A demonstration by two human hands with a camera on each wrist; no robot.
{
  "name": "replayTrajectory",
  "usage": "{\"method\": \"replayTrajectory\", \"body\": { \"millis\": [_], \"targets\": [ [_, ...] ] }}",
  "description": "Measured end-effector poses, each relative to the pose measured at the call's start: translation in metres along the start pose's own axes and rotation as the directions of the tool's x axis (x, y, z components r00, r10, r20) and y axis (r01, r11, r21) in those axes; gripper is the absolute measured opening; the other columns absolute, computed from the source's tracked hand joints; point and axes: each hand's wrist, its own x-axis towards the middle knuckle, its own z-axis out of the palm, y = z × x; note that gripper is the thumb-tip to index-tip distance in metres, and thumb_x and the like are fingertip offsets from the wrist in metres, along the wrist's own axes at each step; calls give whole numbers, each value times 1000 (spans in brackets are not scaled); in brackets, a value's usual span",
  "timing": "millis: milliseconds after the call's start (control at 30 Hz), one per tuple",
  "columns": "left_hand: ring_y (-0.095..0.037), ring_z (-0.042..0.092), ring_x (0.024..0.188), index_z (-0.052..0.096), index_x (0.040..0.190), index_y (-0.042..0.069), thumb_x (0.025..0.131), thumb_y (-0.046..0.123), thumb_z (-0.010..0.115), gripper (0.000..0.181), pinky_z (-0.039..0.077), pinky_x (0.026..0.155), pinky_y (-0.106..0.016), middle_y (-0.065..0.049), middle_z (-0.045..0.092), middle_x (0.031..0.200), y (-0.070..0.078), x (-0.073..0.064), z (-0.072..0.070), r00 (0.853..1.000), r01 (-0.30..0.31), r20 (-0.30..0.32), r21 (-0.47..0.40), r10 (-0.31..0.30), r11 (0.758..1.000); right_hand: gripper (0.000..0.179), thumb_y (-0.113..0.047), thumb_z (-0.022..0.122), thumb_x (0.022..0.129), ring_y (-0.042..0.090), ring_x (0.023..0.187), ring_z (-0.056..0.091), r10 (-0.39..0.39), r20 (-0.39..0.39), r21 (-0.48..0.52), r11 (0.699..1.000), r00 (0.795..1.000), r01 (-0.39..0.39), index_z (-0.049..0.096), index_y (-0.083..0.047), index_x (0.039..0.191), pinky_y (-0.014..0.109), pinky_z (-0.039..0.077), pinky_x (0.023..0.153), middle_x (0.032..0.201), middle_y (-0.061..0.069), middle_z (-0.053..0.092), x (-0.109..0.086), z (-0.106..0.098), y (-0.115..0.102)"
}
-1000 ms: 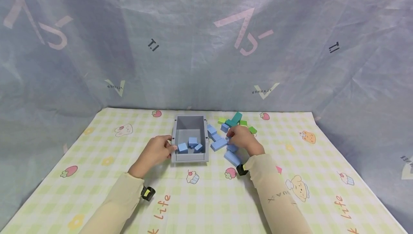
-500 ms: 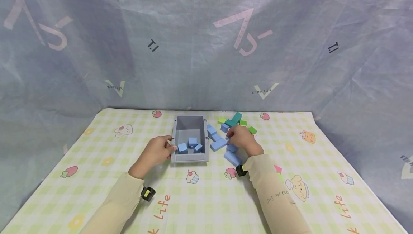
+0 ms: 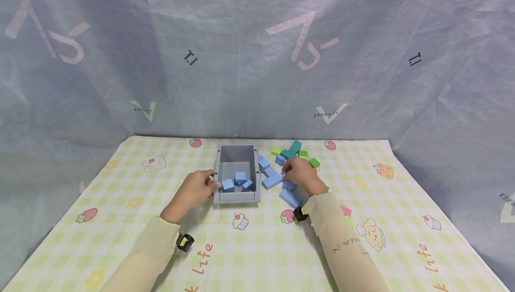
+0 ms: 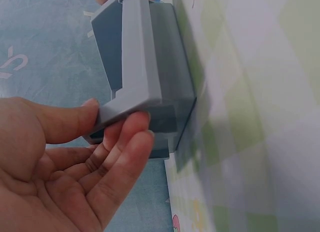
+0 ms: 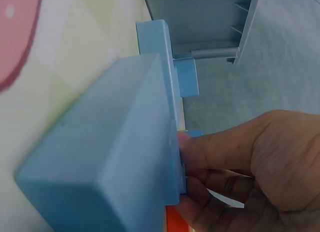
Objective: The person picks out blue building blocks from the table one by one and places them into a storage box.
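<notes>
My left hand [image 3: 196, 189] pinches the left rim of a grey plastic box [image 3: 237, 196], thumb above and fingers curled below; the left wrist view shows this grip on the rim [image 4: 132, 100] closely. Several blue blocks [image 3: 228, 185] lie inside the box, toward its near end. To the right of the box my right hand [image 3: 303, 173] is down among loose blue blocks. In the right wrist view its thumb and fingers [image 5: 195, 149] pinch a small blue block [image 5: 172, 184], partly hidden behind a larger, nearer blue block [image 5: 100, 142].
Behind the right hand lie teal blocks [image 3: 295, 147] and green blocks [image 3: 314, 162]. A long blue block [image 3: 289, 198] rests near the right wrist. Pink [image 3: 346, 210] and lime pieces show beside the right sleeve. A printed cloth covers the table; a grey-blue curtain hangs behind.
Both hands and the box stay almost in place. The right forearm has shifted very slightly left, so more of the pink and lime pieces shows beside the sleeve.
</notes>
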Motion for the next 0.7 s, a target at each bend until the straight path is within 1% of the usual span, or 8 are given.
{"method": "replayTrajectory", "body": {
  "millis": [133,267,400,533,633,700],
  "targets": [
    [-12,57,56,53,137,-9,96,15,67,49,43,60,-31,-3,61,69,0,0,1,1000,1,-1,-3,-1,1000,17,-6,76,85,21,84,60,6,2,22,1000,1000,-6,74,-5,101,36,51,77,99,9,69,-1,-1,2],
    [-12,57,56,52,137,-9,96,15,67,50,43,60,-30,-3,61,70,-1,0,2,1000,7,2,-5,-7,1000,21,-8,74,87,22,89,62,12,-11,46,999,1000,-11,74,-2,107,39,53,81,103,10,69,-2,-2,5],
    [-12,58,57,53,137,-8,96,16,67,49,43,60,-30,-3,61,70,-1,0,2,1000,12,4,-6,-12,1000,22,-8,71,90,24,94,62,14,-51,70,998,999,-10,72,-1,111,41,52,85,106,11,69,-4,-10,8],
    [-12,57,56,53,137,-8,97,16,66,48,43,60,-31,-2,60,69,-1,0,1,1000,7,4,-2,-7,1000,20,-8,69,91,26,91,61,-9,-146,92,996,989,23,72,1,109,42,53,83,102,14,69,-7,-24,3],
    [-12,57,56,53,137,-8,97,15,66,48,43,60,-31,-3,60,69,0,0,0,1000,1,2,1,-1,1000,19,-9,70,92,28,88,63,-27,-230,133,989,973,59,72,2,107,42,54,81,101,15,70,-11,-34,-5],
    [-13,57,56,54,136,-8,97,15,66,47,43,60,-31,-4,61,70,0,-1,0,1000,-1,2,-2,1,1000,20,-12,69,94,29,91,64,-36,-285,164,983,958,86,72,0,109,43,54,83,104,15,69,-13,-38,-11]
  ]
}}
